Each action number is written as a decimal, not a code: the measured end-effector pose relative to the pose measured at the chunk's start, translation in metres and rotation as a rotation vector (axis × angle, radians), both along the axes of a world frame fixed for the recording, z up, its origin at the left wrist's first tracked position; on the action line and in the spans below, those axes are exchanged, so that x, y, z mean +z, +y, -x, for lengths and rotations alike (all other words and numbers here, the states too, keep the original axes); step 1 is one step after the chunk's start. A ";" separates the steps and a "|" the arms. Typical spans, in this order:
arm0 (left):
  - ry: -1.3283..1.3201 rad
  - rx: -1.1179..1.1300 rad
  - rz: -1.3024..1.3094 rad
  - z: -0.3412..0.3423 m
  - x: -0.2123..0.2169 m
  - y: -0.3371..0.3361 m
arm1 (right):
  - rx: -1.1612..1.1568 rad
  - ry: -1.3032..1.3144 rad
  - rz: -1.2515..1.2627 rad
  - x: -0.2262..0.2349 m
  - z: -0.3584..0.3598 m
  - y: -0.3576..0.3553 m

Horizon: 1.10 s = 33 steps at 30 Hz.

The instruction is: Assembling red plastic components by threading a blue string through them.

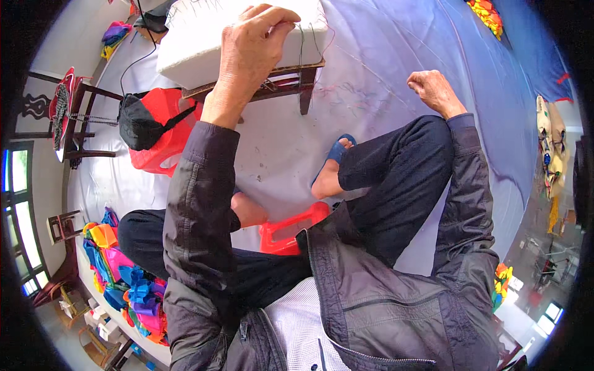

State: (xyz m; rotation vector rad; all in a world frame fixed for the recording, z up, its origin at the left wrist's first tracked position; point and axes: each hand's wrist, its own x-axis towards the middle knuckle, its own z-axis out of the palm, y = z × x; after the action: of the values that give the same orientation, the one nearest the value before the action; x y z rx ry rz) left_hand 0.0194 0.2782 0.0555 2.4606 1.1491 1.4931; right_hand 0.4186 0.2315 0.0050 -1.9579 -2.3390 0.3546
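Observation:
My left hand [250, 49] is raised over the white foam-like block [192, 52]. Its thumb and forefinger are pinched together near the block's right edge; whatever is between them is too small to make out. Thin dark threads [301, 46] hang down the block's side just below those fingertips, and a fine red thread curves beside them. Several thin needle-like pins [204, 7] stand in the block's top. Out to the right, above my bent knee, my right hand [435, 91] is closed with curled fingers. I cannot tell whether a fine thread is in it.
A dark wooden stool [306, 89] carries the block. To its left stands a red plastic stool [162, 157] with a black cap [139, 123] on it. Bright folded fabric pieces [133, 281] are heaped at lower left. Loose thread scraps [365, 93] lie on the pale floor sheet [278, 148].

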 end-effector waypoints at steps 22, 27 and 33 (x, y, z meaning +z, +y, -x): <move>-0.075 0.035 0.050 -0.003 -0.002 -0.009 | 0.053 0.019 -0.067 -0.006 -0.012 -0.003; -0.199 0.119 0.105 0.000 0.014 -0.033 | 0.092 -0.039 -0.038 0.003 0.004 0.003; -0.476 0.256 0.107 -0.030 -0.016 -0.100 | 0.059 -0.135 -0.115 0.015 0.000 0.002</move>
State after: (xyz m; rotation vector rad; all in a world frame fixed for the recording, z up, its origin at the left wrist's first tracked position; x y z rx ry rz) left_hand 0.0495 0.1778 0.0399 1.7939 1.4204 1.8845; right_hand 0.4189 0.2334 0.0196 -1.9198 -2.4418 0.0908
